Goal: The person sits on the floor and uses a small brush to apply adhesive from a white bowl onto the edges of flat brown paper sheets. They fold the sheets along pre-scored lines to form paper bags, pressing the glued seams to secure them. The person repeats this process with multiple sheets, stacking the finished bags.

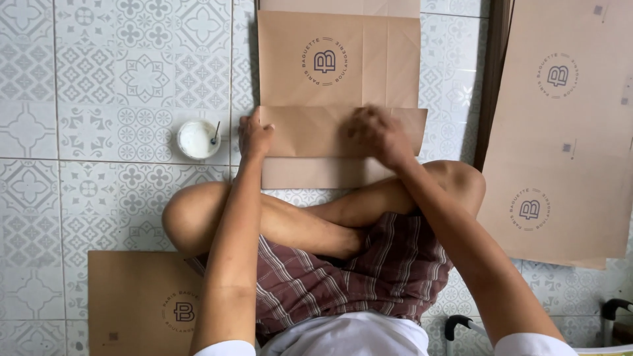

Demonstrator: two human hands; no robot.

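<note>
Both hands press flat, holding nothing: left hand (254,137) pins the brown paper bag's (338,62) folded flap (316,130) at 9 o'clock, right hand (379,135) rubs its crease. The glue cup (198,139) likely comes next.

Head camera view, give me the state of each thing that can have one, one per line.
Brown paper bag: flat on floor, bottom flap folded up.
Left hand: pressing the fold's left edge.
Right hand: pressing the fold, blurred.
White cup: uncovered, white contents, stick inside.
Paper sheets: flat, unfolded.
</note>
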